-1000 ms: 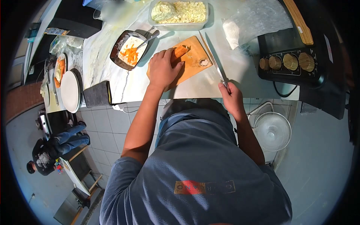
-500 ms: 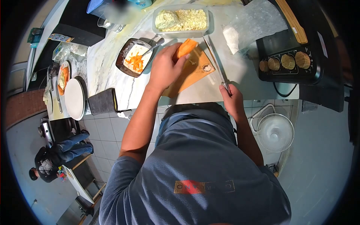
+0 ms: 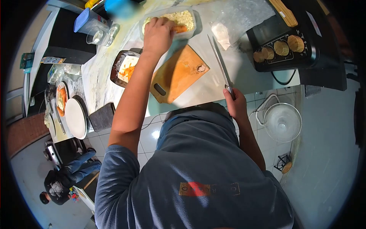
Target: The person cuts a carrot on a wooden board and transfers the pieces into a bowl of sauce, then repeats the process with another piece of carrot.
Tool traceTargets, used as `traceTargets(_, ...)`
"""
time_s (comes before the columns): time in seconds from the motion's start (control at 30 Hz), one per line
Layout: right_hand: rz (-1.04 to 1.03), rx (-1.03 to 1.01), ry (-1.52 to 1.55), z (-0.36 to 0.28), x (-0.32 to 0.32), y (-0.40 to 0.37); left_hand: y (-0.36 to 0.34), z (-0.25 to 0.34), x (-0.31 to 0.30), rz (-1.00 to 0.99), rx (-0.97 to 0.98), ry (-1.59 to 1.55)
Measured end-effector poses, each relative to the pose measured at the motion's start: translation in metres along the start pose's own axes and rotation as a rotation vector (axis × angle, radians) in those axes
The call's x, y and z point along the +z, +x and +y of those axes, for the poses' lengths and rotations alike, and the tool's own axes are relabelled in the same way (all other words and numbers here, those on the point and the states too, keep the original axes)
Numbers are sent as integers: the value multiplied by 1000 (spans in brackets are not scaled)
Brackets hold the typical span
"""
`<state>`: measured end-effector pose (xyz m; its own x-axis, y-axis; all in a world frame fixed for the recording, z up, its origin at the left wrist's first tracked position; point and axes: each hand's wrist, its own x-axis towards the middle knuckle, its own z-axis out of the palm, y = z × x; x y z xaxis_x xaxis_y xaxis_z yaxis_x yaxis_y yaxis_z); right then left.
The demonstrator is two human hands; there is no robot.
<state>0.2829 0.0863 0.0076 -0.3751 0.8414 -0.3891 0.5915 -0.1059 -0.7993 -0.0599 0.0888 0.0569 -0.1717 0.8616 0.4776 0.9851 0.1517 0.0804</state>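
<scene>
My left hand (image 3: pixel 157 35) reaches into the clear plastic container (image 3: pixel 197 23) of chopped pale food. Its fingers are bent; what they grip, if anything, is hidden. An orange piece (image 3: pixel 180 29) lies in the container beside those fingers. My right hand (image 3: pixel 236 104) is closed on the handle of a long knife (image 3: pixel 221 63), whose blade points away from me over the counter. Between my hands, the wooden cutting board (image 3: pixel 179 72) lies on the counter with a small pale bit near its right corner. A dark square bowl (image 3: pixel 115 72) with white and orange food sits left of the board, partly behind my left forearm.
A plastic bag (image 3: pixel 242 17) lies at the back right, near the black appliance (image 3: pixel 282 51). At left are a stacked plate (image 3: pixel 76 119), a plate of food (image 3: pixel 61 97) and a clear cup (image 3: pixel 97 37). Another person (image 3: pixel 57 187) is at lower left.
My left hand has moved from above the board into the container, and the orange piece it held is now in there. The view has shifted; my right hand still holds the knife.
</scene>
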Motion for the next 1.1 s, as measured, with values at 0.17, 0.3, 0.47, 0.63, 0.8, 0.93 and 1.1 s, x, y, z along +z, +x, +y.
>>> traceTargets(0.17,14,-22,29,-1,2,0,-42,24,-6,79,-18,-197)
traceTargets(0.3,17,-67,28,1,2,9,-84,47,5,-292,-194,-436)
traceTargets(0.47,14,-80,3,-7,-4,14,-98,62,15,-260,-328,-364)
traceTargets(0.63,-20,-95,-24,-7,-6,23,-98,73,23,-230,-390,-357)
traceTargets(0.8,-60,-134,-23,1,-7,32,-94,72,23,-270,-439,-300)
traceTargets(0.93,-85,-145,-22,-2,-11,37,-93,69,23,-383,-492,-293)
traceTargets(1.1,-115,-176,-47,0,-15,44,-92,70,16,-406,-513,-320)
